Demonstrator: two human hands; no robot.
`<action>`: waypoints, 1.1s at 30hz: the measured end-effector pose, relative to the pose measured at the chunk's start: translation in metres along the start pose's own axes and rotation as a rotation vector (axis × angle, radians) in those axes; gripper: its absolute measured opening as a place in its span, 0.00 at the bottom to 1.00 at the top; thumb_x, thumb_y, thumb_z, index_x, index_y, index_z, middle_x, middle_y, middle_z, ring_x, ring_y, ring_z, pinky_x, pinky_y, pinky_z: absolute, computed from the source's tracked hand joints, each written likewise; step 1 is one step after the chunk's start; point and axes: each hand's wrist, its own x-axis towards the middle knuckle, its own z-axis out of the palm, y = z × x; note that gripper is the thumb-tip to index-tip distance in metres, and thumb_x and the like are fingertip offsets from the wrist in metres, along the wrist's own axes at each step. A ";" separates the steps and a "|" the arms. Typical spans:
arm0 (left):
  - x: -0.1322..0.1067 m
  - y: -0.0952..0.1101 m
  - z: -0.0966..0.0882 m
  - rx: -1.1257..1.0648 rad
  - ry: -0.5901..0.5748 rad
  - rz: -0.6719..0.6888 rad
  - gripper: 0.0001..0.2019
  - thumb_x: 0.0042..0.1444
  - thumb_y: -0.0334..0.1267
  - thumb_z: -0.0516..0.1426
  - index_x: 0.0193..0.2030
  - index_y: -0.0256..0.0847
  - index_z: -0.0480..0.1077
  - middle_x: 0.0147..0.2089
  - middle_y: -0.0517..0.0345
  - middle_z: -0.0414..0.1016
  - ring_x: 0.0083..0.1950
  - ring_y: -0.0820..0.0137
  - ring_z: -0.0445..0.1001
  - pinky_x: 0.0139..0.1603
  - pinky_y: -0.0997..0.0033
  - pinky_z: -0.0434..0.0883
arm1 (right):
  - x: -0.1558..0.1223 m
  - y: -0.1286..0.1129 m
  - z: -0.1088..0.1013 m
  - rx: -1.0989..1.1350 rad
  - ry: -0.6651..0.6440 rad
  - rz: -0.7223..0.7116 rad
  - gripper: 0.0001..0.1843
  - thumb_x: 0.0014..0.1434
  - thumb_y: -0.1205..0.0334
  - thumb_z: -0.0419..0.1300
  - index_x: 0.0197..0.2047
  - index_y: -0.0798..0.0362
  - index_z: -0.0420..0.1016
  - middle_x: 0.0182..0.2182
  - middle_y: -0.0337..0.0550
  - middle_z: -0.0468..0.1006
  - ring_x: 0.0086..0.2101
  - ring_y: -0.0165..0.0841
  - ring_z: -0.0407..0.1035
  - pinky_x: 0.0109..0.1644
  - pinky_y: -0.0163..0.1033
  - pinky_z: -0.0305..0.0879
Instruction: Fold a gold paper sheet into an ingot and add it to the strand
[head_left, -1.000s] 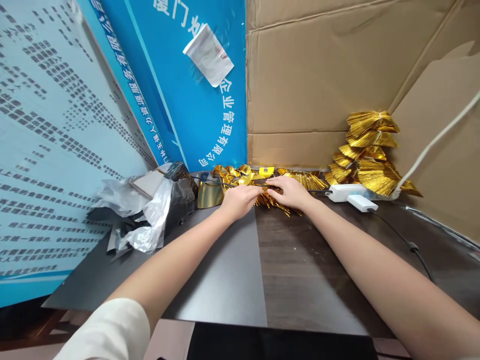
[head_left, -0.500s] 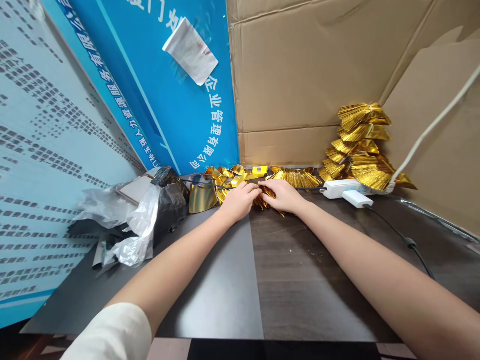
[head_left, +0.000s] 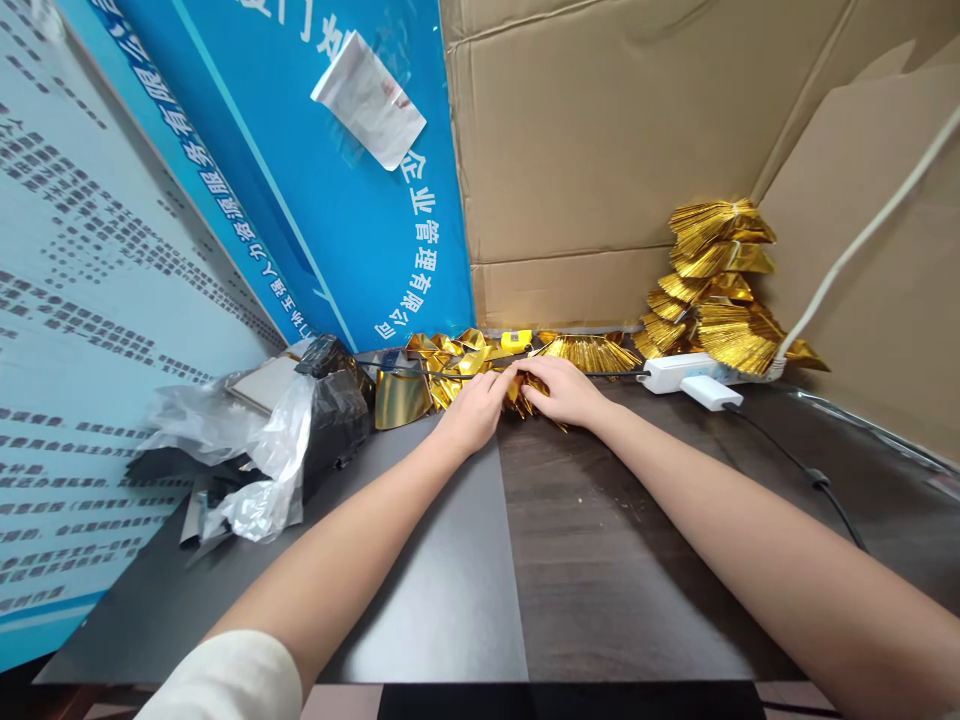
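Observation:
At the back of the table, my left hand (head_left: 472, 412) and my right hand (head_left: 568, 390) meet with their fingertips nearly touching. Both are closed around a piece of pleated gold foil (head_left: 523, 405), whose fringed edge sticks out below and between the fingers. How the fingertips grip it is partly hidden by the hands. Crumpled gold foil (head_left: 455, 352) lies behind my left hand, and a fanned gold foil strip (head_left: 596, 352) lies behind my right. A yellow tape measure-like object (head_left: 516, 341) rests just beyond the fingers.
A black cable (head_left: 409, 370) runs behind the hands to a white power strip (head_left: 675, 374) with a white charger (head_left: 711, 393) plugged in. Stacked gold foil fans (head_left: 720, 270) lean on the cardboard (head_left: 570, 150) at right. Plastic bags (head_left: 281, 440) lie at left beside a blue board (head_left: 337, 200).
The fingertips of my left hand have risen slightly and straightened toward my right hand. The whole view has shifted a little; the foil stays between both hands.

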 end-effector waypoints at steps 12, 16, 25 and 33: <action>0.003 -0.003 0.004 -0.065 0.078 0.029 0.14 0.70 0.35 0.47 0.47 0.40 0.74 0.45 0.52 0.75 0.47 0.71 0.74 0.50 0.71 0.75 | -0.002 0.005 0.005 0.005 0.009 -0.019 0.26 0.60 0.64 0.55 0.60 0.56 0.76 0.59 0.53 0.77 0.59 0.46 0.71 0.66 0.56 0.65; 0.008 -0.002 0.006 -0.072 0.072 -0.012 0.13 0.70 0.36 0.49 0.44 0.36 0.74 0.43 0.53 0.73 0.46 0.71 0.74 0.49 0.69 0.74 | -0.002 0.004 0.005 0.003 0.010 -0.022 0.25 0.60 0.64 0.54 0.60 0.55 0.76 0.56 0.53 0.78 0.57 0.46 0.72 0.64 0.56 0.66; 0.009 0.002 -0.008 -0.237 0.041 -0.055 0.12 0.68 0.32 0.51 0.49 0.38 0.75 0.49 0.49 0.76 0.52 0.69 0.76 0.58 0.63 0.77 | -0.002 0.006 0.005 -0.007 0.011 -0.042 0.26 0.60 0.66 0.52 0.60 0.56 0.75 0.59 0.51 0.76 0.60 0.45 0.69 0.68 0.55 0.62; -0.028 0.003 -0.151 -0.585 0.048 -0.186 0.14 0.67 0.40 0.48 0.46 0.39 0.74 0.42 0.53 0.81 0.40 0.73 0.80 0.41 0.69 0.80 | -0.004 -0.008 -0.002 -0.041 -0.006 -0.009 0.27 0.66 0.46 0.56 0.59 0.56 0.76 0.55 0.54 0.79 0.56 0.49 0.72 0.62 0.58 0.67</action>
